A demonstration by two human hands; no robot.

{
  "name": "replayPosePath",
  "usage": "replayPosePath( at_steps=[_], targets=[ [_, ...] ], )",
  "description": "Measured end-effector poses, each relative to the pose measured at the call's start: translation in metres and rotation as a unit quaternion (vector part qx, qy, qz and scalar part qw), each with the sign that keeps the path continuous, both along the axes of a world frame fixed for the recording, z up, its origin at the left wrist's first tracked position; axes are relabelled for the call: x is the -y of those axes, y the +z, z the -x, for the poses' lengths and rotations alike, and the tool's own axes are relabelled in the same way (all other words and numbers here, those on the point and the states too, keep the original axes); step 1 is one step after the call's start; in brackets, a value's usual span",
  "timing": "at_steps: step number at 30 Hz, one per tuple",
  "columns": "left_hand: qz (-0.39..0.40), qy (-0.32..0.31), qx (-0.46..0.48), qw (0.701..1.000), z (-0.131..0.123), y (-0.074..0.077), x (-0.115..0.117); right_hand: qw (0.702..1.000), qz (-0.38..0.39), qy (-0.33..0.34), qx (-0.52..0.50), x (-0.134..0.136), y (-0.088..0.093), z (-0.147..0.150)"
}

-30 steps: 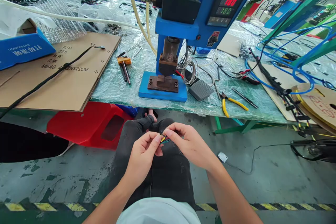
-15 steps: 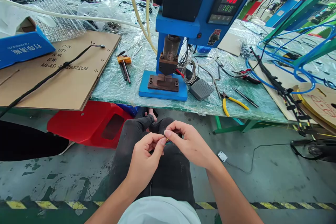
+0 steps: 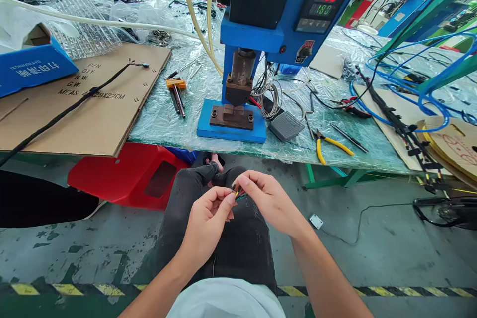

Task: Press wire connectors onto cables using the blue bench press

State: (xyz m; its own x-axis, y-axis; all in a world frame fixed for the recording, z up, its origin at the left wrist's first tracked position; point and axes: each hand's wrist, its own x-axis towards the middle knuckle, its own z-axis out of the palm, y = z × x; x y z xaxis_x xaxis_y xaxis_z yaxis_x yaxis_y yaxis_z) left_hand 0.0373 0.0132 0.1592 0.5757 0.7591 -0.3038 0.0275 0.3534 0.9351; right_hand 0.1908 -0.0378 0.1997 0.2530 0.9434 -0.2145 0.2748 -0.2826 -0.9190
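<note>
A short bundle of thin multicoloured insulated wires [image 3: 239,194] is seemingly pinched by the right hand [image 3: 269,202], lying crosswise, ends angled toward the narrowly curled left hand [image 3: 206,223], whose hold cannot be told.

Glossy plastic-insulated wires [image 3: 239,194]; clear plastic sheeting [image 3: 156,119]; matt corrugated cardboard [image 3: 93,126].

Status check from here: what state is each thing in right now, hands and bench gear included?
Left hand: pinching the wires.
Right hand: pinching the wires.
Coloured wires: bundled, ends held between both hands.
Press display: lit, showing red and green numbers.
Yellow-handled pliers: lying on the bench, handles apart.
Foot pedal: resting on the bench.
</note>
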Motion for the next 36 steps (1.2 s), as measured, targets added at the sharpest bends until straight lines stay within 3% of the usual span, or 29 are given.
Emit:
replayPosePath(
  at_steps=[16,23,30,36],
  targets=[
    [-0.020,-0.019,0.006,1.000,0.000,-0.002,0.000,1.000,-0.001,0.021,-0.020,-0.002,0.005,-0.004],
    [0.013,0.018,0.019,1.000,-0.003,-0.006,-0.006,0.991,-0.026,-0.063,-0.114,0.001,-0.002,-0.011],
    [0.024,0.025,0.020,0.999,-0.005,-0.002,-0.007,0.993,-0.027,-0.046,-0.104,0.000,0.002,-0.005],
    [0.036,0.037,0.034,0.998,-0.005,-0.003,-0.007,0.998,-0.013,-0.058,-0.023,-0.001,-0.003,-0.005]
  ],
)
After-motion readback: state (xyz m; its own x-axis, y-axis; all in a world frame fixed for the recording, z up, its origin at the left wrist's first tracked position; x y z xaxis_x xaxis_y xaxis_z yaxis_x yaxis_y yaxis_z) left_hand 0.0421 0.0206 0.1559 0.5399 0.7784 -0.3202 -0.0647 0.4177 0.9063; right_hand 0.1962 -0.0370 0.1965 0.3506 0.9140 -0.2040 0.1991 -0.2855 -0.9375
